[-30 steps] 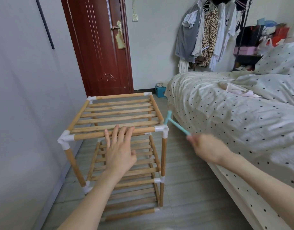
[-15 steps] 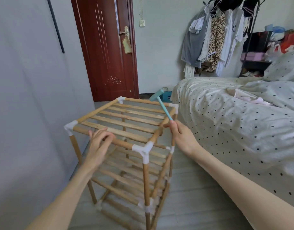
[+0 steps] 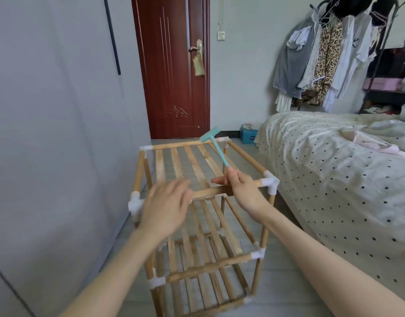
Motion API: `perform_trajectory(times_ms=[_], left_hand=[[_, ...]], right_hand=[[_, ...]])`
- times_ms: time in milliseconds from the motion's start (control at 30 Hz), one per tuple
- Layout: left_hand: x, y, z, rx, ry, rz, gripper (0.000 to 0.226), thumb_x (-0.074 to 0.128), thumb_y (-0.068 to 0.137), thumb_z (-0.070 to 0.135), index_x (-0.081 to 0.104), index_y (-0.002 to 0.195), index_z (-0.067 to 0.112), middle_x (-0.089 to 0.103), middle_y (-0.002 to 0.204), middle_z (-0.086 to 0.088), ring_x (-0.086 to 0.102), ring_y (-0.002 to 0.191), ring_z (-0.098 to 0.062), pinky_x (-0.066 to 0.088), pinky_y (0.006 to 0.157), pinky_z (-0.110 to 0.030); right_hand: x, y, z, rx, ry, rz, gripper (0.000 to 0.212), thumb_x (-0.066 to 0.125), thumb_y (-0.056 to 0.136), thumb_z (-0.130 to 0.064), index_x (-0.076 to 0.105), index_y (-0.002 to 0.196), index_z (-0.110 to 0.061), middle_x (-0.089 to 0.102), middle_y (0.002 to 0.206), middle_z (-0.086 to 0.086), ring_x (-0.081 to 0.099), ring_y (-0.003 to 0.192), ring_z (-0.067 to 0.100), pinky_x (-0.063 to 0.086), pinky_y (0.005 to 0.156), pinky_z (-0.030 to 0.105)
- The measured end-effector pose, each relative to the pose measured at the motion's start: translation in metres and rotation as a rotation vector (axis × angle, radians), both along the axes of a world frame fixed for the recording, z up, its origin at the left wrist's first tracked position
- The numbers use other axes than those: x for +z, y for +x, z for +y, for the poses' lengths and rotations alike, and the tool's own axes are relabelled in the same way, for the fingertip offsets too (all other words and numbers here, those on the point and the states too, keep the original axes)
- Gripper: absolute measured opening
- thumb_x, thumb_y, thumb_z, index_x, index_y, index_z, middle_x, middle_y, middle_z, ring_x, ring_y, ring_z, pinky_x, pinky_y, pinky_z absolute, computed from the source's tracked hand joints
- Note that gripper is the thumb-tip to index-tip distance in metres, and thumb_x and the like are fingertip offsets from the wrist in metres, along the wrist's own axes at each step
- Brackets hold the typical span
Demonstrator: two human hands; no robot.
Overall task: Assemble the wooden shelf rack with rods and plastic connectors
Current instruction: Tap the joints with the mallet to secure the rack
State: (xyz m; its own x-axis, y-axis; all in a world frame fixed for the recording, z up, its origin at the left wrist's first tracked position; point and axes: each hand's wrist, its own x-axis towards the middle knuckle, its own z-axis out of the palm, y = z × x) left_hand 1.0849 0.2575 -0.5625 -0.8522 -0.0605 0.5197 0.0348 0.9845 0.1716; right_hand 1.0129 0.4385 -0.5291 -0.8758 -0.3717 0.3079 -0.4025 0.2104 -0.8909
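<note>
On the floor between the grey wall and the bed (image 3: 334,179), the wooden shelf rack (image 3: 197,225) is seen standing upright, with its short end now turned toward the camera, where half a second ago a corner was presented and a second ago the long side. It can be judged that the rack has been rotated so that another set of joints may be reached. All three slatted tiers are in place and white plastic connectors (image 3: 270,183) are fitted at every corner that is visible, so the assembly is judged to be nearly complete, with only seating of joints left.

A small teal mallet (image 3: 216,146) is gripped at the handle end by the right hand (image 3: 242,191), its head raised over the far rail near the far right corner; a second ago it was held out toward the bed. The left hand (image 3: 167,207) is blurred, its fingers spread and relaxed over the near top rod (image 3: 210,191), holding nothing, where earlier the fingers were curled on a rail. Tapping of a far connector is judged to be the likely step in hand
</note>
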Motion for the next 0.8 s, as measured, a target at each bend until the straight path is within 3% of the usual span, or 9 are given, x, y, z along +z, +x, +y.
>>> perform_trajectory(times_ms=[100,167,300,433,467,567,600,733,800], left_hand=[[-0.013,0.010,0.017,0.017,-0.175,-0.044,0.048,0.022,0.095,0.043,0.049,0.131,0.025,0.056,0.127,0.001,0.050,0.120,-0.022,0.035,0.099,-0.045],[-0.012,0.005,0.010,0.038,-0.156,-0.055,0.054,0.013,0.093,0.047,0.044,0.134,0.029,0.050,0.132,0.004,0.043,0.125,-0.019,0.027,0.101,-0.041],[-0.016,-0.006,-0.012,0.073,-0.216,-0.049,0.060,0.010,0.089,0.053,0.041,0.135,0.029,0.043,0.138,0.008,0.035,0.130,-0.015,0.022,0.102,-0.039],[-0.023,-0.010,-0.018,0.174,-0.232,-0.075,0.050,0.045,0.088,0.037,0.036,0.137,0.028,0.035,0.143,0.006,0.025,0.135,-0.019,0.009,0.108,-0.045],[-0.023,-0.011,-0.016,0.199,-0.233,-0.086,0.055,0.048,0.085,0.033,0.033,0.139,0.030,0.033,0.145,0.006,0.022,0.136,-0.019,0.004,0.109,-0.045],[-0.023,-0.010,-0.010,0.216,-0.229,-0.093,0.061,0.049,0.083,0.031,0.028,0.141,0.032,0.026,0.148,0.007,0.016,0.139,-0.020,-0.003,0.110,-0.045],[-0.023,-0.011,-0.010,0.212,-0.224,-0.088,0.062,0.049,0.083,0.032,0.027,0.141,0.032,0.025,0.149,0.007,0.016,0.139,-0.020,-0.003,0.110,-0.045],[-0.022,-0.011,-0.010,0.196,-0.203,-0.066,0.062,0.050,0.082,0.030,0.028,0.140,0.031,0.026,0.149,0.006,0.016,0.139,-0.021,0.000,0.111,-0.046],[-0.023,-0.011,-0.008,0.199,-0.195,-0.060,0.062,0.051,0.082,0.030,0.028,0.140,0.031,0.025,0.149,0.006,0.016,0.139,-0.021,-0.001,0.111,-0.047]], right_hand=[[0.007,0.002,0.022,-0.166,-0.046,0.078,0.040,0.029,0.102,-0.029,0.049,0.069,-0.016,0.065,0.077,0.007,0.061,0.072,0.017,0.048,0.068,0.025],[0.005,0.004,0.051,-0.331,0.121,0.237,0.039,0.030,0.101,-0.030,0.047,0.069,-0.016,0.055,0.065,0.002,0.053,0.060,0.016,0.041,0.058,0.029],[0.030,0.000,0.114,-0.415,0.580,0.236,0.047,0.029,0.100,-0.036,0.055,0.074,-0.007,0.052,0.064,0.005,0.052,0.067,0.029,0.037,0.059,0.032],[0.061,0.002,0.141,-0.763,0.188,0.571,0.042,0.028,0.101,-0.035,0.049,0.075,-0.010,0.045,0.058,-0.004,0.044,0.055,0.020,0.026,0.050,0.030],[0.055,0.007,0.140,-0.787,0.199,0.570,0.037,0.028,0.101,-0.032,0.048,0.079,-0.010,0.044,0.060,-0.004,0.044,0.054,0.020,0.026,0.050,0.030],[0.005,0.020,0.132,-0.478,0.791,0.206,0.036,0.025,0.102,-0.033,0.045,0.078,-0.015,0.049,0.073,0.004,0.053,0.069,0.029,0.040,0.062,0.033],[0.002,0.021,0.134,-0.430,0.834,0.166,0.039,0.024,0.102,-0.036,0.040,0.071,-0.019,0.049,0.073,0.005,0.053,0.071,0.029,0.043,0.066,0.035],[0.029,0.019,0.141,-0.737,0.312,0.483,0.039,0.026,0.100,-0.034,0.043,0.072,-0.013,0.048,0.057,0.005,0.047,0.053,0.030,0.029,0.047,0.032],[0.021,0.028,0.134,-0.717,0.486,0.433,0.034,0.026,0.101,-0.033,0.046,0.086,-0.010,0.054,0.066,0.009,0.053,0.060,0.033,0.031,0.052,0.033]])
